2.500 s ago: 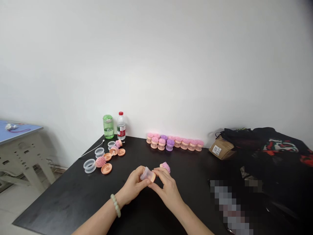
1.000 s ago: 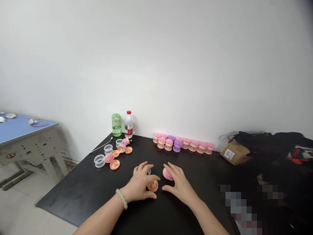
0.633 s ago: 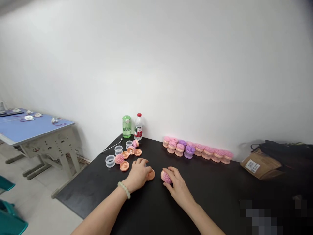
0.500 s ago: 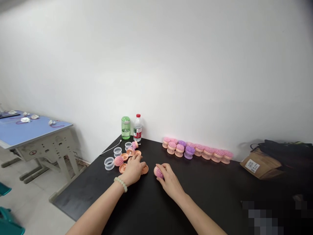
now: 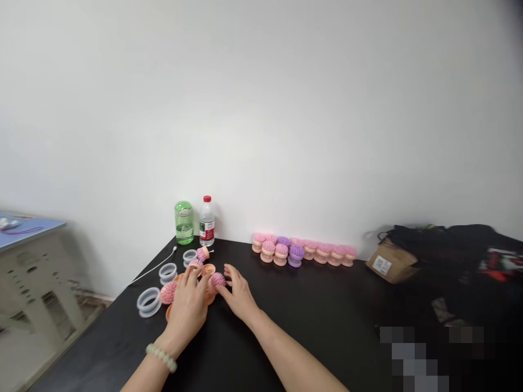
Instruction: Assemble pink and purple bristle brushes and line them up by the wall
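My left hand (image 5: 190, 299), with a beaded bracelet at the wrist, reaches over a group of orange dish-shaped parts (image 5: 208, 269); what its fingers hold, if anything, is hidden. A pink bristled piece (image 5: 217, 280) lies between my two hands. My right hand (image 5: 240, 296) has its thumb at that piece and its other fingers spread apart from it. Left of my left hand is another pink bristled piece (image 5: 168, 293). Clear rings (image 5: 149, 302) stand on the table's left side. Behind them a small pink brush head (image 5: 202, 253) lies on its side.
Pink and purple bristled brushes (image 5: 296, 256) stand in rows by the wall. A green bottle (image 5: 184, 223) and a red-capped bottle (image 5: 207, 222) stand at the back corner. A paper bag (image 5: 392, 262) and dark bags are at right. A white cable (image 5: 151, 269) crosses the left edge.
The view has turned to the right. My right hand has moved left towards my left hand, and the pink bristled piece it held is now beside my left hand. The right fingers have spread.
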`<state>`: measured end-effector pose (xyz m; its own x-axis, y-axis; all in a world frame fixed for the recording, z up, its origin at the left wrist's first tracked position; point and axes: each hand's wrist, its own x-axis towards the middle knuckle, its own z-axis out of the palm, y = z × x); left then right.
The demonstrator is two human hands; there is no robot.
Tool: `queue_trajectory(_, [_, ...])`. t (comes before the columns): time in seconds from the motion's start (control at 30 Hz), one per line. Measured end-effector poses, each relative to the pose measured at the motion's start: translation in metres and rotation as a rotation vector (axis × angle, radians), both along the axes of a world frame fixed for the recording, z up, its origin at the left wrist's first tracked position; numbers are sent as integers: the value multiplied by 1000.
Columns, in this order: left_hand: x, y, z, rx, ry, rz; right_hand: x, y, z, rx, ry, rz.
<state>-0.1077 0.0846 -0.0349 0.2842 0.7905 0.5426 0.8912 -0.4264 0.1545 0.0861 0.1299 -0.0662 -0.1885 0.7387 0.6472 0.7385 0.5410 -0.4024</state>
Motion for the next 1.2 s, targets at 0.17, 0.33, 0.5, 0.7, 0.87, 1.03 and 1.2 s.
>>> queue_trajectory(0.17, [6,-5,-10,188,-56,-102,55,11,14,73,-8,-144])
queue_trajectory(0.33, [16,-10,-17,284,-37,-183,126,27,29,111,36,-368])
queue_trajectory(0.5, [14,-2,-24,296,-28,-204,173,28,32,31,64,-463])
queue_trajectory(0.7, [6,10,-25,309,-56,-264,162,-5,34,-32,135,-471])
queue_trajectory(0.87, [6,15,-17,274,-70,-362,139,-43,39,-172,271,-464])
queue_trajectory(1.03, [31,7,-6,252,-62,-448,103,-85,39,-303,513,-332])
queue_trajectory(1.2, [72,-8,15,120,-72,-530,75,-111,35,-412,831,-82])
